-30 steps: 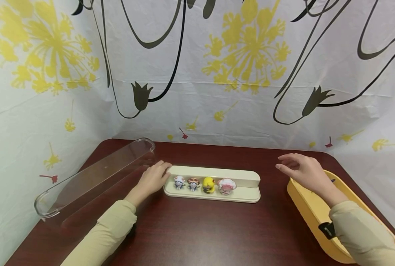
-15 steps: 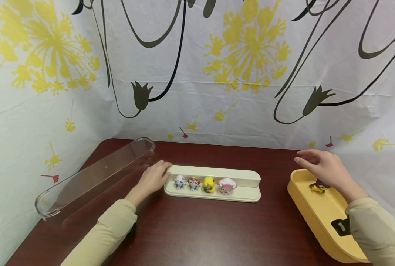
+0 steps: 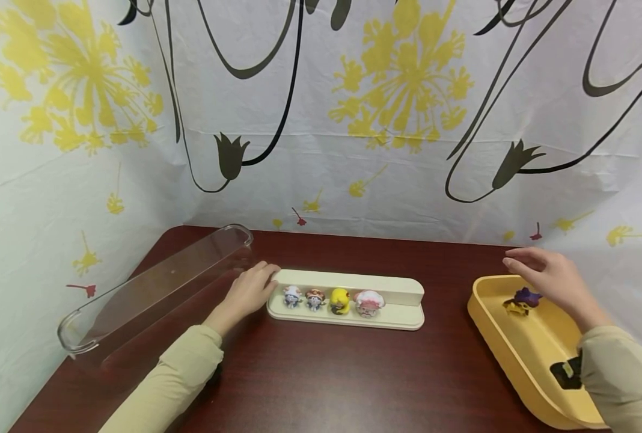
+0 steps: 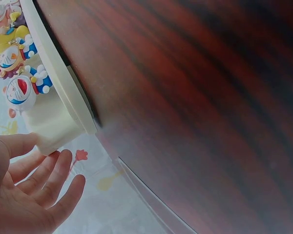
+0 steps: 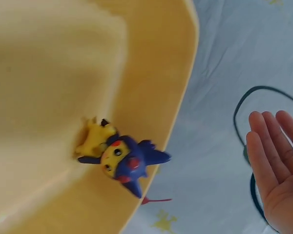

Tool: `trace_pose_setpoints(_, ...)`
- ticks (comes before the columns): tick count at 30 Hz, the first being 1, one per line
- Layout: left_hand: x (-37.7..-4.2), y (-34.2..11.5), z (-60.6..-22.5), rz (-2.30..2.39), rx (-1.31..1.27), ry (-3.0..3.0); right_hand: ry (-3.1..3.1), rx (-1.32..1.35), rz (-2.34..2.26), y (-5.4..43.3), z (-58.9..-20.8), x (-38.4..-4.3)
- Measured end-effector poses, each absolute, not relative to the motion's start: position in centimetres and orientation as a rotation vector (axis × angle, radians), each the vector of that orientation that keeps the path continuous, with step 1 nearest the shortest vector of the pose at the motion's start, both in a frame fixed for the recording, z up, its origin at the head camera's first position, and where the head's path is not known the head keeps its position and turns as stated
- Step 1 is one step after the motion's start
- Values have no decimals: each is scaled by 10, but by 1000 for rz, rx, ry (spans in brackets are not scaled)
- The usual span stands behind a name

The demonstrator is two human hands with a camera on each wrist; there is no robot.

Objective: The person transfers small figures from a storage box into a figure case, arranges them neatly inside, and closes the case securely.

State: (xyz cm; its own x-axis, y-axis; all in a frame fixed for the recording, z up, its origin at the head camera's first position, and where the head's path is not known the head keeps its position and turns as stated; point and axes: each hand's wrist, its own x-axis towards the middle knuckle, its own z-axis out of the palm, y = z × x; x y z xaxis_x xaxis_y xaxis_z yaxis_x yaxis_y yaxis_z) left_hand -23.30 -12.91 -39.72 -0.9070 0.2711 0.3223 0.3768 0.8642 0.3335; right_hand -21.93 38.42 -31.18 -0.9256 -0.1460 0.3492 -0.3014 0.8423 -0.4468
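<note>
My left hand is at the left end of a cream display stand, thumb and fingertips touching its end. Along the step stand two blue-and-white cat figurines, a yellow figurine and a pink figurine with a white top. In the left wrist view the fingers of that hand are loosely extended by the stand's corner. My right hand hovers over the far end of a yellow bin, holding nothing. Inside the bin lies a yellow figurine with a purple hood.
A long clear plastic cover lies at the left side of the dark red table. The bin stands by the right edge. Patterned white cloth hangs behind and at the sides.
My right hand has moved right, from the bin's left rim to above its far end, uncovering the purple-hooded figurine. My left hand and the stand have stayed in place.
</note>
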Motion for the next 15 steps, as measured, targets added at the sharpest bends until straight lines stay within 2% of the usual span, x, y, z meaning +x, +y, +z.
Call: trace_pose_setpoints(15,-234,-130,-398,-572,-498,-2769,-2728,276,927,411,-334,-218)
